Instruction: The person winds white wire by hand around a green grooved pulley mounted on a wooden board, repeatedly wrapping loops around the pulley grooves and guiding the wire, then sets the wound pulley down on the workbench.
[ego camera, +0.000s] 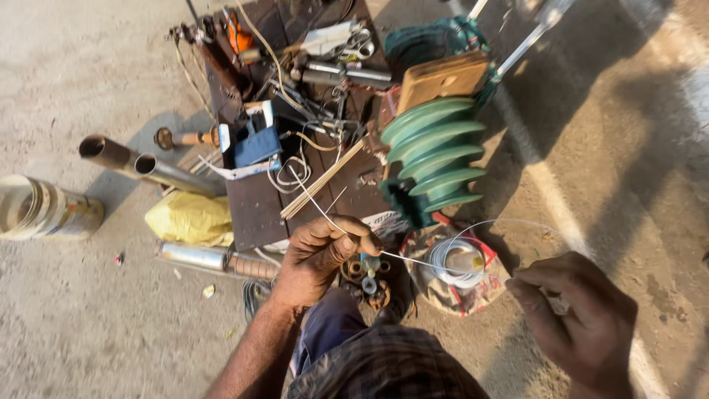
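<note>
White wire (pixel 413 260) pinched taut between both hands, left (pixel 317 255), right (pixel 580 310); bare concrete floor (pixel 96 325) either side.

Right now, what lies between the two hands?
In the head view, a coil of white wire lies between left hand and right hand.

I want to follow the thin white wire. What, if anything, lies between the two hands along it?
Nothing visible blocks it. The wire runs free from the left hand toward the right hand, passing over the coil of white wire on the ground below.
</note>
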Available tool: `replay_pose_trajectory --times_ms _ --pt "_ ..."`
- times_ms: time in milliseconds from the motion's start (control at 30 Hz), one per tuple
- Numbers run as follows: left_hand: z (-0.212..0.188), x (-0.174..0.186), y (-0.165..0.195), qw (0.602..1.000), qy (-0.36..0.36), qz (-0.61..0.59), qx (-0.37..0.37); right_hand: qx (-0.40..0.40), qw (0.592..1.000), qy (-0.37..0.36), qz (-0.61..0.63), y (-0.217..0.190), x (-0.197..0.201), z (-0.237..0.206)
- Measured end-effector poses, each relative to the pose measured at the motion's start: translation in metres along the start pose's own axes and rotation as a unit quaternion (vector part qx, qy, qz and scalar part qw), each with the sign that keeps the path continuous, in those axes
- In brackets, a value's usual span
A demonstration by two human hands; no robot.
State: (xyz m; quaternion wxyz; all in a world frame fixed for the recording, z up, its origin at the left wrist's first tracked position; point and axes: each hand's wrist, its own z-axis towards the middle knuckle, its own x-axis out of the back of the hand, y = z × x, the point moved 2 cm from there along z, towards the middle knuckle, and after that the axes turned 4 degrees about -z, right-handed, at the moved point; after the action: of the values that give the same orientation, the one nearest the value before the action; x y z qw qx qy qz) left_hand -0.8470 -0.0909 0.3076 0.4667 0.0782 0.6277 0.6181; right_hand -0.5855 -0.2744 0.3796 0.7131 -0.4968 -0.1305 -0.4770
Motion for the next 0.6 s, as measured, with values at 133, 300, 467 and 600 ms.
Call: replay_pose_trajectory --times_ms 133,300,467,600 --pt "0.027 0.003 0.006 0.998 0.0 -0.06 -0.034 0.006 0.998 0.041 -0.045 -0.002 0.015 0.007" --pt "0.042 0.022 0.011 0.987 0.02 -0.159 -0.032 0.029 0.995 0.086 -0.027 0.009 0.018 0.034" --pt "0.052 0.05 -0.005 0.982 0.064 -0.18 0.013 0.095 0.989 0.113 -0.016 0.004 -0.005 0.079" --pt "0.064 0.08 -0.017 0.986 0.066 -0.145 0.049 0.16 0.974 0.138 -0.088 -0.003 -0.026 0.108"
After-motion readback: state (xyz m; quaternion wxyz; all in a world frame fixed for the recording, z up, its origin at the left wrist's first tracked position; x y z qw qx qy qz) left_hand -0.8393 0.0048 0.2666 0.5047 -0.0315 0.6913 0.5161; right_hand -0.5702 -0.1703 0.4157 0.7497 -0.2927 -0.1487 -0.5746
